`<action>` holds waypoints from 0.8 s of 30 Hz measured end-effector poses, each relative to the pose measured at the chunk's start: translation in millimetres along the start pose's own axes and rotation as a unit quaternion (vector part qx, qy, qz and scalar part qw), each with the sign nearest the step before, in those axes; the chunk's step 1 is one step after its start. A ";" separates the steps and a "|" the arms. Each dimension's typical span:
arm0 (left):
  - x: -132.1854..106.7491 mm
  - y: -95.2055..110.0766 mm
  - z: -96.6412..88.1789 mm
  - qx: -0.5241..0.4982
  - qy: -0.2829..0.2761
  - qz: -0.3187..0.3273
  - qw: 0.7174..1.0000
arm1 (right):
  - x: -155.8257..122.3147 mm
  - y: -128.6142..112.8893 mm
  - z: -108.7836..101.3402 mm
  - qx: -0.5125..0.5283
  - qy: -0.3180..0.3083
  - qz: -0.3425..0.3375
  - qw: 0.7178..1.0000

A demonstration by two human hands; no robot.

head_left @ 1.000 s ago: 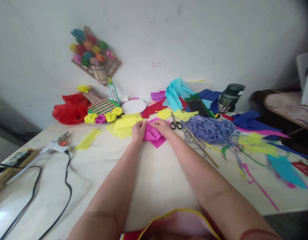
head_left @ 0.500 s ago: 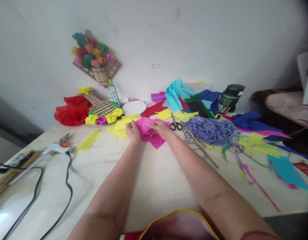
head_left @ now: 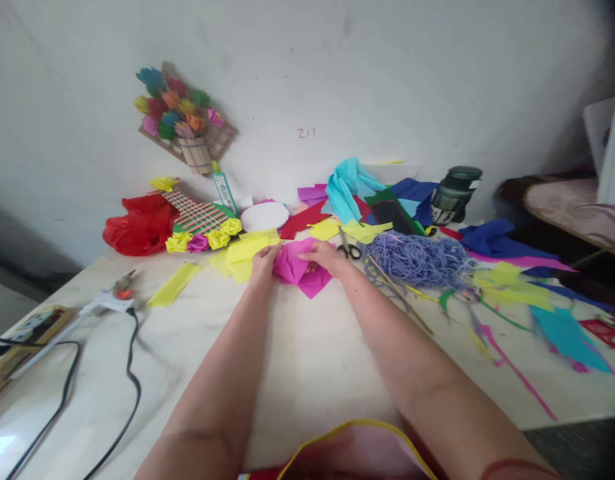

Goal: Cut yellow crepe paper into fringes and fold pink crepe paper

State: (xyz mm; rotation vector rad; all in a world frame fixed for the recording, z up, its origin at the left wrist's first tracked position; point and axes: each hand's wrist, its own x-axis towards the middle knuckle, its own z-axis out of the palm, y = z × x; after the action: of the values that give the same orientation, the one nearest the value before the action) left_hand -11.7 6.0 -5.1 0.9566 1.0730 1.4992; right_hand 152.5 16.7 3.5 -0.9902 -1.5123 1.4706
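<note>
Magenta paper (head_left: pixel 291 264) spread between, left fingers (head_left: pixel 271 251) pinched on its left edge, right fingers (head_left: pixel 313 255) pinched near its middle

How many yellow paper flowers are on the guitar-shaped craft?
4: first flower at the top left, second flower left of the magenta flower, third flower and fourth flower to its right. Any behind would be hidden.

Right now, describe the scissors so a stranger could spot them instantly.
On the table, find the big purple yarn tangle. The scissors lie at its left end, beside the right hand; two black loop handles set them apart from the yellow paper.
</note>
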 end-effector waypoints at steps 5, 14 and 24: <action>0.4 -3.7 -2.7 0.018 -0.047 0.027 0.998 | 3.1 6.0 -3.1 0.002 0.003 -0.001 1.000; 1.1 -6.4 1.0 -0.005 -0.038 0.035 0.999 | 3.0 3.8 -0.3 0.098 0.094 -0.033 0.990; 2.3 -11.2 -4.3 0.019 -0.096 0.009 0.995 | -1.0 2.8 -2.8 0.065 0.069 -0.011 0.995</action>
State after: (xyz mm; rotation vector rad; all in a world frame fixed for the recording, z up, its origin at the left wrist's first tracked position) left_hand -13.1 8.6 -17.0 1.1157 0.9592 1.3732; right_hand 155.5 16.9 0.8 -0.9741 -1.3081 1.4348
